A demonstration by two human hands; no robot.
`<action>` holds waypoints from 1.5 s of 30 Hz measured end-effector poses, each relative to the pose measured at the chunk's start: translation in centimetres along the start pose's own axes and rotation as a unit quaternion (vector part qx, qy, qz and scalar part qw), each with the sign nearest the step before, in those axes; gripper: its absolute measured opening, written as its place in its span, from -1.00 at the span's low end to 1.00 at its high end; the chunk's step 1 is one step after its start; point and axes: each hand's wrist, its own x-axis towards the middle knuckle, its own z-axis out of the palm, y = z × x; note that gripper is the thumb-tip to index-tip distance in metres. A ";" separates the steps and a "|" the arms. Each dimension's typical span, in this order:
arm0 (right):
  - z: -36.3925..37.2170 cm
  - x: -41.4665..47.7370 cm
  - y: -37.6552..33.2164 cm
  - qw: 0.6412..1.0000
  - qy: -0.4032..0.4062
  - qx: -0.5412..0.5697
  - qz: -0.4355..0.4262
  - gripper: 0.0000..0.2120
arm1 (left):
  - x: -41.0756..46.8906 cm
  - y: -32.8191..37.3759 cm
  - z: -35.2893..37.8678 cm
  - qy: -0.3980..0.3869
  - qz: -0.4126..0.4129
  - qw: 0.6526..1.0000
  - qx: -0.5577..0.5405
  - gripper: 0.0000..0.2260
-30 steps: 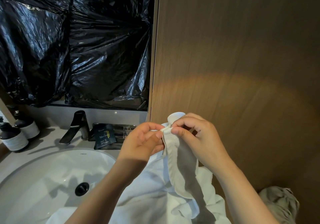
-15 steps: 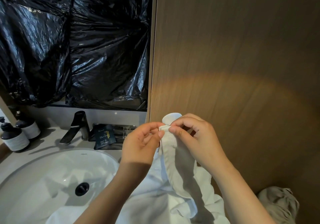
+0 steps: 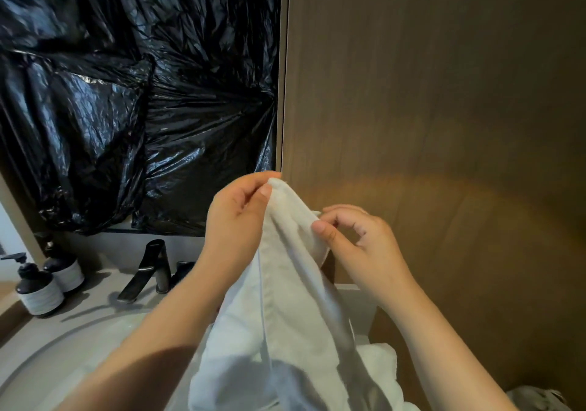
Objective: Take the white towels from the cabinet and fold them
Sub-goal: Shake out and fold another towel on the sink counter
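A brown wooden cabinet panel (image 3: 444, 125) fills the frame from 12 to 4 o'clock, with crumpled black plastic sheeting (image 3: 136, 99) covering the wall toward 10 o'clock. At centre, a white towel (image 3: 285, 299) hangs in a long drape. The left hand (image 3: 241, 220) pinches its top corner between thumb and fingers; the right hand (image 3: 358, 242), just lower toward 3 o'clock, grips an edge fold. At 8 o'clock on the table stand a dark faucet (image 3: 146, 271) and two pump bottles (image 3: 41, 287).
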 end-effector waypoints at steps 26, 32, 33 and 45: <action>0.1 5.7 -3.7 0.976 -0.059 0.205 -0.036 -0.75 | 4.4 4.0 -2.6 -0.020 0.081 0.996 -0.036 -0.82; -0.4 5.0 -3.1 0.986 -0.105 0.124 -0.046 -0.68 | 4.4 3.6 -2.6 0.016 0.089 0.996 -0.013 -0.82; -0.6 4.8 -2.9 0.987 -0.112 0.108 -0.041 -0.70 | 4.5 3.4 -2.7 0.027 0.089 0.996 -0.013 -0.82; 0.3 1.9 1.5 0.992 -0.116 -0.054 0.015 -0.83 | 5.1 0.3 -2.4 0.048 0.075 0.996 0.019 -0.81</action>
